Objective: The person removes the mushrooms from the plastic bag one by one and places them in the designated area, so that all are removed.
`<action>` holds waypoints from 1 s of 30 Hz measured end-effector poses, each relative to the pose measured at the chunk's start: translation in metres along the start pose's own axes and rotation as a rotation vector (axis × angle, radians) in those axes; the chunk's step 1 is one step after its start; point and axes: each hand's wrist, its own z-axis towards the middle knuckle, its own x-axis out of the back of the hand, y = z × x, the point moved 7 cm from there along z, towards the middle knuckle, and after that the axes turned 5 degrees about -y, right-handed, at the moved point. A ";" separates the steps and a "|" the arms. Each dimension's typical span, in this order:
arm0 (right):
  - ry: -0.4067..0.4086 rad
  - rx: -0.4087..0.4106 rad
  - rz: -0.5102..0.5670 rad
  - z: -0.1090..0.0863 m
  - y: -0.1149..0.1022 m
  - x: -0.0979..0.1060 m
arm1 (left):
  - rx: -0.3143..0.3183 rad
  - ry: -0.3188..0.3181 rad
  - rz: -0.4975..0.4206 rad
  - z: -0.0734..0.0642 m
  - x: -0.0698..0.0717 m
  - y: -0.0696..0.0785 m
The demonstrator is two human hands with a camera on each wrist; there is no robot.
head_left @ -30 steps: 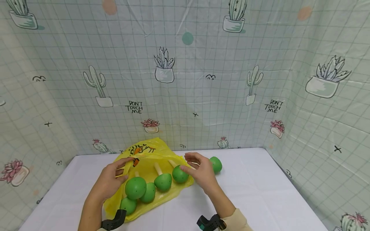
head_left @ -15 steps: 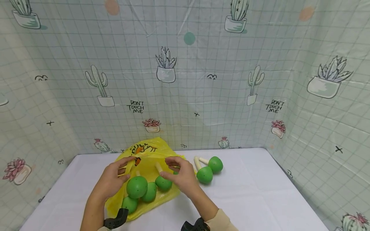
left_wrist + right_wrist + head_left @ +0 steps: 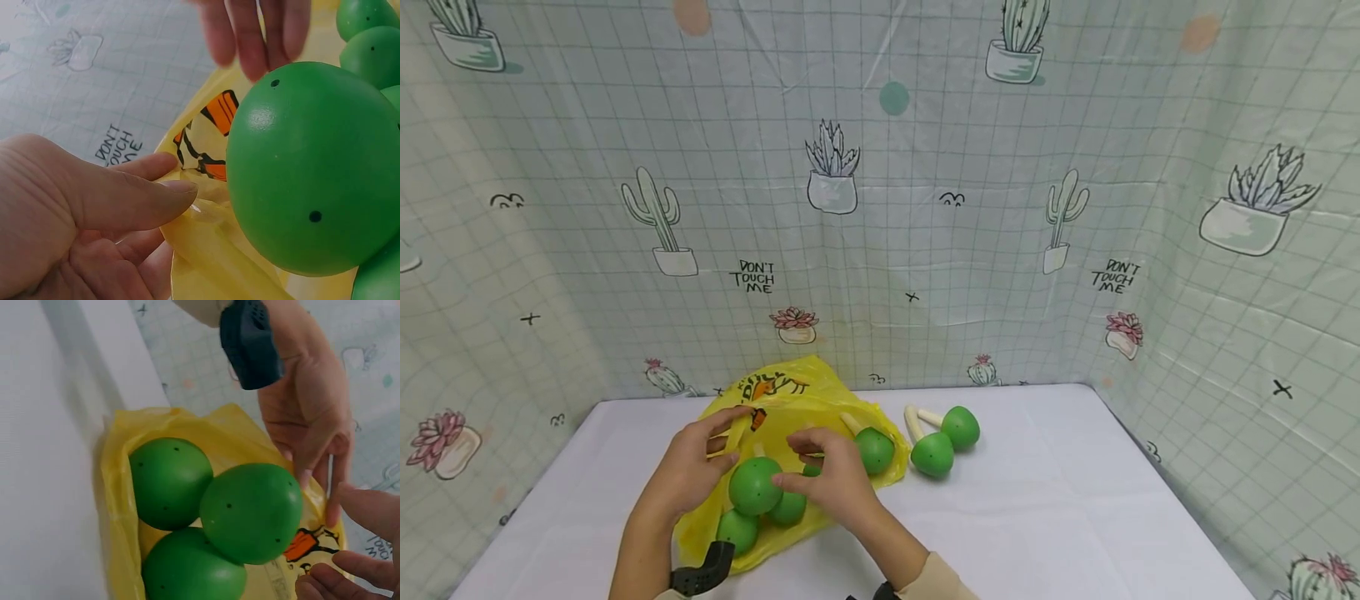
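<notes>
A yellow plastic bag (image 3: 831, 383) with a printed orange and black figure lies on its side, mouth toward me. Inside are several green mushroom toys with dark dots on their caps and cream stems. My left hand (image 3: 683, 467) pinches the bag's left edge between thumb and fingers, clearest in the left wrist view. My right hand (image 3: 838, 477) reaches over the bag's mouth, thumb and fingers apart and holding nothing. Its thumb overlaps the uppermost mushroom (image 3: 754, 487); whether they touch I cannot tell. Another mushroom (image 3: 812, 470) is mostly hidden behind that hand.
Right of the bag, two green mushrooms (image 3: 932, 455) lie on the white-covered table (image 3: 1037, 500), stems pointing back and left. One mushroom (image 3: 876, 451) sits near the bag's right edge. A cactus-print curtain (image 3: 970, 250) encloses the table's back and sides.
My right hand has swept left across the bag's mouth, from beside the mushrooms on the right to the uppermost one. Two mushrooms on the table came into full sight. My left hand stays put.
</notes>
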 end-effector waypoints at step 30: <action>-0.034 -0.016 -0.026 -0.003 0.015 -0.028 | 0.017 0.002 -0.021 -0.002 0.001 0.000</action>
